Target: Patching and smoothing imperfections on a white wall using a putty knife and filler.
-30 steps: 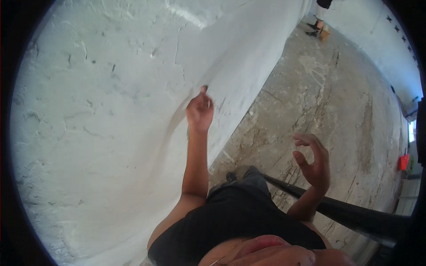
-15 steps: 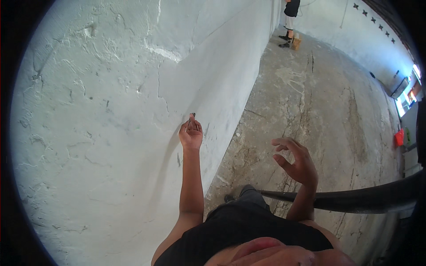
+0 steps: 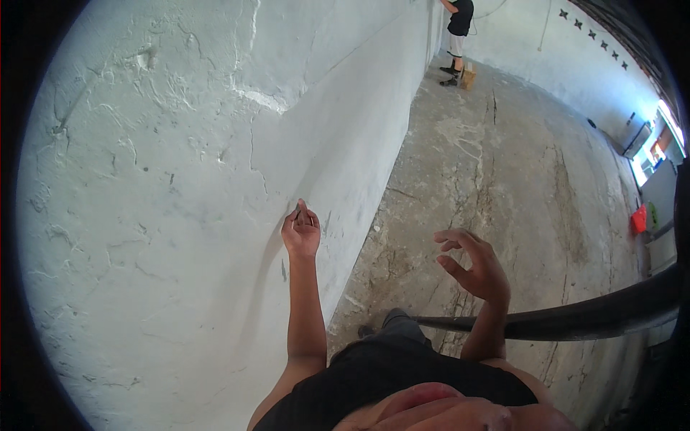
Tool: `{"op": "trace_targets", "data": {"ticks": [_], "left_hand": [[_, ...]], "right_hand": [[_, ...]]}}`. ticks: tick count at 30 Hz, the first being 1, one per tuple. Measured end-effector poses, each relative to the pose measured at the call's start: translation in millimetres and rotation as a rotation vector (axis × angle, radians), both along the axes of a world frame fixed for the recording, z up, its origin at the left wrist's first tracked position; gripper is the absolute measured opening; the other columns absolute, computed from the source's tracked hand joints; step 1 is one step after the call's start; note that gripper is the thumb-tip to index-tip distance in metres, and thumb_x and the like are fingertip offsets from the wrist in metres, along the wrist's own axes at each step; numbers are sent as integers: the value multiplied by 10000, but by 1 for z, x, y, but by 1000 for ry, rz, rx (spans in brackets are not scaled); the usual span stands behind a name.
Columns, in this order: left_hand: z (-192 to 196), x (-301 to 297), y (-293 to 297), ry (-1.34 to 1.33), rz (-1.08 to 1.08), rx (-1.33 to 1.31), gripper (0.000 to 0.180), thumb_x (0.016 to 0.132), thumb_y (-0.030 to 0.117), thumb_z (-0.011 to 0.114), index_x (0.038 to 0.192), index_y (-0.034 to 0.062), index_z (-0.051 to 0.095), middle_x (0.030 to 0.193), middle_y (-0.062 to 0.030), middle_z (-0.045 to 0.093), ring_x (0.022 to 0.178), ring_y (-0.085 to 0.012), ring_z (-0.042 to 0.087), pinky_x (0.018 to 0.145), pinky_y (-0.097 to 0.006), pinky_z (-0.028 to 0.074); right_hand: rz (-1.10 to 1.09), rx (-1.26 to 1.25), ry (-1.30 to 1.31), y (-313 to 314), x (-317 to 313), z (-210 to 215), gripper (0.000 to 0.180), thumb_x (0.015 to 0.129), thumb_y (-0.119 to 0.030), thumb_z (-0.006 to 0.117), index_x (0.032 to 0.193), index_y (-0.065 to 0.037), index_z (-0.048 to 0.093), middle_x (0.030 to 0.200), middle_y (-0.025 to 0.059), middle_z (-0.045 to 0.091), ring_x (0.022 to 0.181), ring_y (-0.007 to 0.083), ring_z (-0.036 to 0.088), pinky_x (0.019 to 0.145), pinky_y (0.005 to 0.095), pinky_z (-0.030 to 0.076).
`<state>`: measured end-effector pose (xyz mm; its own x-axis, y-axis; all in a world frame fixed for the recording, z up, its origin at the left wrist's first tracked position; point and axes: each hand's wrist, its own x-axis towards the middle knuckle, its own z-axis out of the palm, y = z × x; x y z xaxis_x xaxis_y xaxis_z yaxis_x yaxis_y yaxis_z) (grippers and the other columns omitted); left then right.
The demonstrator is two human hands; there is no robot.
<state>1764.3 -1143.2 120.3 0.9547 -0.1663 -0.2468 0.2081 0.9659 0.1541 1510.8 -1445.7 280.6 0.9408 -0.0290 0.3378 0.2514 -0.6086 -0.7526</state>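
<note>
Shows left hand (image 3: 301,235) with fingers mostly curled, close to white wall (image 3: 180,287) near its lower edge; cannot tell whether gripping or touching anything. Shows right hand (image 3: 480,273) partly open, holding nothing, over concrete floor (image 3: 460,194). Includes co-worker (image 3: 460,21) beside cardboard box (image 3: 468,77) near floor's far corner.

We see strong glare at the far-right window (image 3: 655,146), a soft arm shadow (image 3: 263,276) on the pale wall (image 3: 180,287), and fisheye bending toward black corners.
</note>
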Motion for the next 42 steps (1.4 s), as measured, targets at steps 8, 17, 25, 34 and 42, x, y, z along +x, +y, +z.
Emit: {"op": "trace_targets", "data": {"ticks": [8, 17, 25, 34, 42], "left_hand": [[45, -48, 51, 24, -40, 8, 640, 931, 70, 567, 1449, -147, 260, 1305, -133, 598, 1123, -202, 613, 913, -298, 526], [46, -67, 46, -74, 57, 40, 616, 977, 5, 473, 1488, -150, 166, 1426, -126, 502, 1116, -131, 610, 912, -241, 546], [40, -60, 44, -122, 103, 170, 546, 993, -1, 450, 1462, -162, 222, 1427, -149, 499, 1170, -141, 586, 933, -262, 539], [31, -31, 18, -73, 78, 213, 439, 958, -32, 467, 1373, -148, 383, 1359, -150, 568, 1176, -163, 602, 904, -276, 543], [3, -1, -1, -42, 89, 245, 377, 953, -31, 476, 1320, -105, 444, 1399, -176, 554, 1243, -181, 578, 879, -299, 541]], "right_hand": [[-15, -12, 3, 0, 2, -5, 374, 910, -250, 717, 1209, -43, 630, 1117, 130, 678, 948, 256, 669, 852, 384, 530], [-24, 6, 27, 0, 6, -6, 385, 906, -250, 723, 1223, -54, 629, 1111, 128, 677, 959, 254, 671, 860, 383, 532], [0, -17, 39, 0, 7, -6, 386, 901, -219, 727, 1230, -44, 626, 1132, 131, 680, 969, 253, 679, 864, 381, 535], [-35, -13, 29, 0, 1, -3, 394, 911, -261, 721, 1234, -58, 625, 1121, 132, 675, 960, 257, 667, 860, 385, 533], [-7, -39, 11, 1, 2, -5, 384, 918, -270, 710, 1218, -47, 621, 1101, 139, 671, 936, 265, 662, 845, 390, 529]]}}
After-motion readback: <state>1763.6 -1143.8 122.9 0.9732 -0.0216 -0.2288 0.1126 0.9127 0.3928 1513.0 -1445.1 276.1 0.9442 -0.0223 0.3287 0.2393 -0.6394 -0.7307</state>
